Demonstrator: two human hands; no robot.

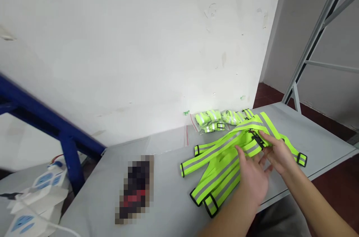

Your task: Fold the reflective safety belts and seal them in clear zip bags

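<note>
A neon-yellow reflective strap harness (215, 162) with grey stripes and black buckles lies spread on the grey table (168, 207). My right hand (277, 153) pinches the black plastic buckle (257, 139) near the harness's upper part. My left hand (252, 179) rests flat on the straps just below it, fingers spread, holding nothing.
Clear bags of folded yellow straps (218, 119) lie against the white wall. A blurred dark object (136, 190) sits on the table's left part. White power strips (42, 188) lie at far left below a blue frame (67, 136). A grey shelf post (311, 42) stands right.
</note>
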